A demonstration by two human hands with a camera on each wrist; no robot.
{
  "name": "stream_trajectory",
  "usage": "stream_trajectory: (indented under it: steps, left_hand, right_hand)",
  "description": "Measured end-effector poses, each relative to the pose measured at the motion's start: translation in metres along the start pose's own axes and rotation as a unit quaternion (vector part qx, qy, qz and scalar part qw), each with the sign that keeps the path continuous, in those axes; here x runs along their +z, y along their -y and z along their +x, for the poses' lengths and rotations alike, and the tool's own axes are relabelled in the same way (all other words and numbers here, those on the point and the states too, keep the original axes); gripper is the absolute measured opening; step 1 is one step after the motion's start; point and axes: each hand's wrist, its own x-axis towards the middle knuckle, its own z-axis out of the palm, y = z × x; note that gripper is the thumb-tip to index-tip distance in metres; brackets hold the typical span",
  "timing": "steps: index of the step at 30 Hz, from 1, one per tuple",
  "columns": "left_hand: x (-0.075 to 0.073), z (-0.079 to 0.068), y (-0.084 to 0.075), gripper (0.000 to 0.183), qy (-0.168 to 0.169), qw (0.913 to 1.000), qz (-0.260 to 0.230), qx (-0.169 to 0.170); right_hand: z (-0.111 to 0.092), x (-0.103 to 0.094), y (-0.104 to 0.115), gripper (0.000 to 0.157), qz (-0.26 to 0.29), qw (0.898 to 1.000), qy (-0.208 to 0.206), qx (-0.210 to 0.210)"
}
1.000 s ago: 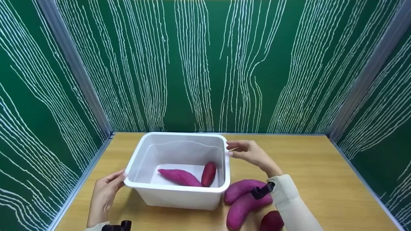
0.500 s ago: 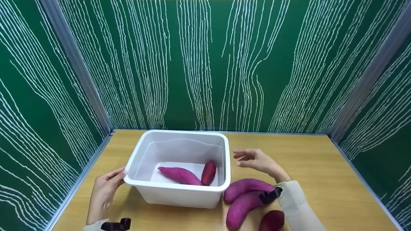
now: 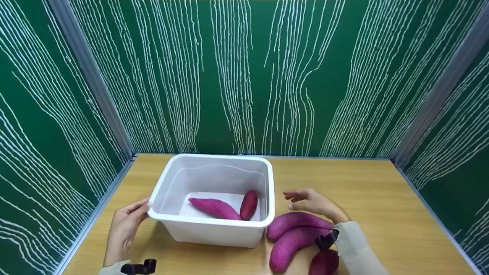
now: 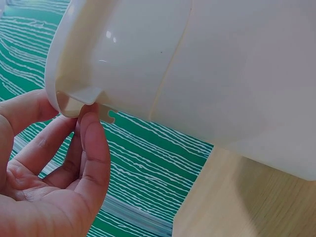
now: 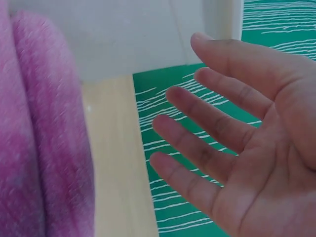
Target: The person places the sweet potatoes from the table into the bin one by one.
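Observation:
A white plastic bin stands on the table. My left hand pinches its rim at the near left corner; in the left wrist view thumb and fingers close on the lip. Inside lie a pointed purple sweet potato and a smaller dark red oval one. To the right of the bin, my right hand hovers with relaxed fingers spread, holding nothing. Two curved purple sweet potatoes lie side by side just below it. A dark red oval root is partly hidden by the right sleeve.
The wooden table is bounded by green panels with white wavy lines. Grey metal posts stand at the back corners. Dark wrist cameras sit on both cuffs.
My right hand has let go of the bin's right rim and moved right and towards me, over the sweet potatoes. The left hand keeps its hold; the bin stays about where it was.

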Motion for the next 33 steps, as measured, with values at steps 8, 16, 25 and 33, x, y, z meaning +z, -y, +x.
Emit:
stream_trajectory:
  steps: [8, 16, 25, 33]
  left_hand:
    - [0.000, 0.000, 0.000, 0.036, -0.003, 0.9998, 0.015, -0.010]
    - [-0.001, 0.000, 0.002, 0.015, 0.001, 1.0000, -0.005, 0.004]
    - [0.001, 0.000, 0.001, 0.015, 0.001, 0.9998, -0.016, 0.014]
    - [-0.001, 0.001, 0.000, 0.014, -0.003, 0.9999, 0.003, -0.010]
  right_hand:
    - [-0.004, -0.001, -0.014, 0.050, -0.035, 0.999, -0.003, 0.014]
    - [-0.005, 0.002, -0.027, 0.048, -0.036, 0.999, -0.004, 0.041]
    - [-0.006, 0.003, -0.042, 0.050, -0.035, 0.998, 0.007, 0.053]
    - [-0.005, 0.007, -0.052, 0.048, -0.016, 0.999, 0.021, 0.047]
